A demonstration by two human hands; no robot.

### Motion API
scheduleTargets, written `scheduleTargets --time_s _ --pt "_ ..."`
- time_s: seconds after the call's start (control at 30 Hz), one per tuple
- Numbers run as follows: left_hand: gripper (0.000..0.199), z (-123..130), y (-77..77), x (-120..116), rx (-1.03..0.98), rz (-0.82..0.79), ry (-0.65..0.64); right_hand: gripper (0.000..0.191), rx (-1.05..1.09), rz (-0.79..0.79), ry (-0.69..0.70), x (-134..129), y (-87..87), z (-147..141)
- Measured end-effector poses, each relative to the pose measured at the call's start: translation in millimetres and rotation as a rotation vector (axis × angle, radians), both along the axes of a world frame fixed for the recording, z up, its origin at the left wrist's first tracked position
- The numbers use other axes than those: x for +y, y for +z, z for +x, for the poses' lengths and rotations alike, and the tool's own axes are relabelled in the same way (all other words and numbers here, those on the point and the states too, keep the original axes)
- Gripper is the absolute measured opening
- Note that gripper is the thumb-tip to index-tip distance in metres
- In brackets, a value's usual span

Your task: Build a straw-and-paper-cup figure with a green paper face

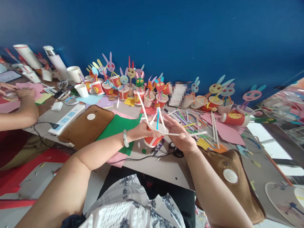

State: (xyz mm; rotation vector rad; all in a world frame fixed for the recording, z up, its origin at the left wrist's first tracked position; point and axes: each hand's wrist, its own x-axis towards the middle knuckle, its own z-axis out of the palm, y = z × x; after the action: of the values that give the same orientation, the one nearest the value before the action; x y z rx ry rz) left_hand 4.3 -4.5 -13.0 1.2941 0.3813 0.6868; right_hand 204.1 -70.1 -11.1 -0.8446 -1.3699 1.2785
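Observation:
A red and white paper cup point(152, 141) stands near the table's front edge, between my hands. White sticks and one blue stick point(158, 121) rise from its rim and lean together at the top. Other white sticks stick out to the upper left and to the right. My left hand point(142, 129) is closed on the cup's left side at the rim. My right hand point(181, 136) is on the cup's right side, palm turned up and fingers partly spread, with a white stick crossing by the thumb; whether it grips that stick is unclear.
Cups with paper rabbit figures point(123, 91) line the blue wall. Colored sticks point(190, 122) lie behind my right hand. Brown pouches point(89, 126) lie on both sides, a power strip point(67, 119) at left, scissors point(158, 147) near the cup. Another person's hands point(25, 92) work at far left.

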Motion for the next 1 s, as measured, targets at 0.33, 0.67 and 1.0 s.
scheduleTargets --time_s 0.33,0.67,1.0 --pt "0.055 -2.8 0.5 -2.1 0.005 0.034 -0.18 0.08 -0.049 -0.034 -0.309 10.9 -5.2 15.3" --pt "0.044 3.1 -8.8 -12.7 0.193 0.253 -0.273 0.039 -0.164 -0.098 -0.176 0.2 -5.0 0.9" --pt "0.057 5.4 -10.3 -22.8 0.105 -0.048 -0.035 0.039 -0.094 -0.055 -0.328 5.4 -10.7 2.3"
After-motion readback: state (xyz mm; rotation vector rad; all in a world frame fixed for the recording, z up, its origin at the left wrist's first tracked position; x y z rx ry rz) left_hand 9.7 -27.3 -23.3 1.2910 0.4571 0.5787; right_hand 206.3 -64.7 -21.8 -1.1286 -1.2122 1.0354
